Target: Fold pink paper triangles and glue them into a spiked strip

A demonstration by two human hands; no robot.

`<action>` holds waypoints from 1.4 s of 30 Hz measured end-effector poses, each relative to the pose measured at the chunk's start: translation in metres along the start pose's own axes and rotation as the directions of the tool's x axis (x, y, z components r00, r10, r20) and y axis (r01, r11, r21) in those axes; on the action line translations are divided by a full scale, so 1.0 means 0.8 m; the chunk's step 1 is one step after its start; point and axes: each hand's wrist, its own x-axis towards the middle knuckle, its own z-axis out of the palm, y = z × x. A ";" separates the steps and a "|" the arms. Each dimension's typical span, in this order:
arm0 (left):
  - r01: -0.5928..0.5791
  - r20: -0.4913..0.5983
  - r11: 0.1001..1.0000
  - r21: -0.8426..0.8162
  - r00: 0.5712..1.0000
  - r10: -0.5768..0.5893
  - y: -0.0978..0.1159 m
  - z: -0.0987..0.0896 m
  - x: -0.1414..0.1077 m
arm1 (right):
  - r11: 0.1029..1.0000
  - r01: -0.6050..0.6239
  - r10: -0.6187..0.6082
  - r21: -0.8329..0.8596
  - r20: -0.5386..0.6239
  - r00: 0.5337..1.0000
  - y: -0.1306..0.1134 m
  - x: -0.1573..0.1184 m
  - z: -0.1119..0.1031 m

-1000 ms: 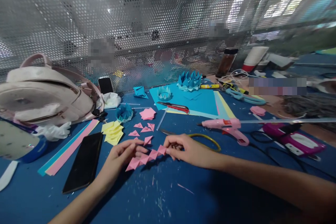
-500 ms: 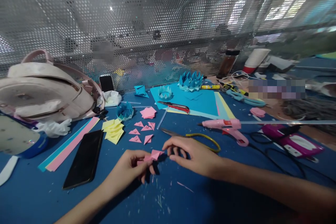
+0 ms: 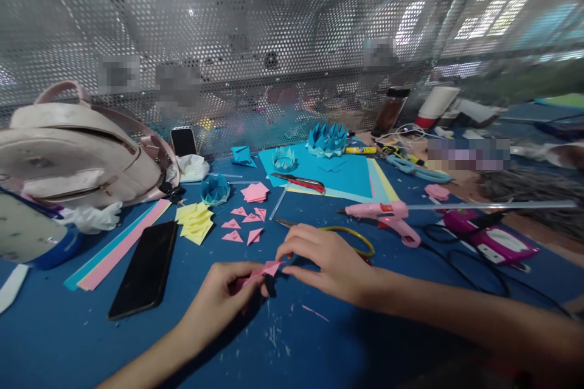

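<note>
Between its thumb and fingers my left hand [image 3: 230, 289] pinches a small folded pink paper piece [image 3: 271, 268], whose point sticks out to the right. My right hand [image 3: 326, 261] meets that point, thumb and index finger closing around the tip. Just beyond lie several small pink paper triangles [image 3: 254, 235], with a stack of pink paper [image 3: 254, 192] behind them and a stack of yellow folded paper [image 3: 195, 222] to their left. Scissors with yellow handles [image 3: 371, 243] are partly hidden behind my right hand.
A pink glue gun [image 3: 385, 213] with its cord rests on the right. Left are a black phone [image 3: 143, 270], paper strips [image 3: 121, 246] and a bag [image 3: 82, 158]. Behind sit a red utility knife [image 3: 301, 183], blue sheets [image 3: 347, 176] and a blue paper crown [image 3: 326, 140].
My right thumb and index finger have come closer together at the pink piece's tip. My left hand still holds the piece. The whole view has shifted slightly.
</note>
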 end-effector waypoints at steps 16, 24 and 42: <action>0.131 0.116 0.948 -0.291 0.988 -0.101 -0.002 0.000 0.006 | 0.996 -0.044 0.044 0.079 0.001 0.999 -0.005 0.017 0.009; 0.110 0.032 0.953 -0.281 0.994 -0.105 0.000 -0.002 0.002 | 0.993 0.004 0.002 0.115 -0.060 0.998 -0.004 0.012 0.016; -0.055 -0.199 0.998 -0.027 0.979 0.049 -0.023 -0.013 0.003 | 0.564 -0.821 0.767 -0.085 -0.316 0.559 0.068 -0.232 -0.116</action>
